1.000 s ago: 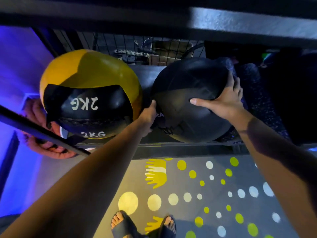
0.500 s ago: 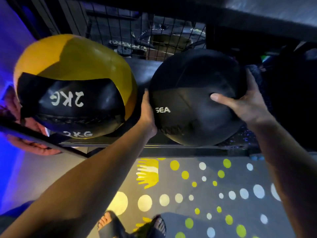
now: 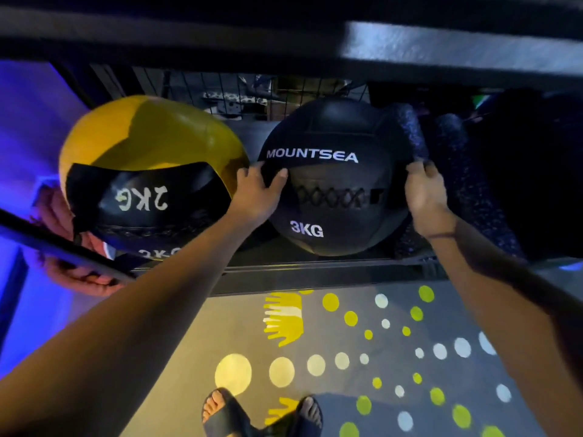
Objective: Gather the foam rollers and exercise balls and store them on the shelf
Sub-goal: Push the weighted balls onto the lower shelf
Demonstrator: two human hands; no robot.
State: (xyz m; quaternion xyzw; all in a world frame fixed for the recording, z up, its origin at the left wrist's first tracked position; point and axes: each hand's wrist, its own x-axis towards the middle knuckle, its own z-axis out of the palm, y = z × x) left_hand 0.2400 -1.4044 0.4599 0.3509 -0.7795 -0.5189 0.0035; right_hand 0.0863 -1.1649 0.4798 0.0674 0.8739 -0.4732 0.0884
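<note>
A black 3KG ball (image 3: 331, 197) marked MOUNTSEA rests on the dark shelf (image 3: 315, 272). My left hand (image 3: 257, 193) grips its left side and my right hand (image 3: 424, 197) grips its right side. Left of it sits a yellow and black 2KG ball (image 3: 145, 171), touching my left hand's back. Two dark speckled foam rollers (image 3: 460, 171) lie on the shelf just right of the black ball, the nearer one partly hidden behind my right hand.
A wire mesh back (image 3: 220, 89) closes the shelf, and a dark upper shelf beam (image 3: 284, 36) hangs overhead. A diagonal black bar (image 3: 60, 247) crosses the lower left. The floor mat (image 3: 347, 357) with dots lies below, my sandalled feet (image 3: 262, 414) on it.
The black ball has been turned on the shelf, so its MOUNTSEA and 3KG marks now face me. Both hands shifted from its upper surface to its two sides.
</note>
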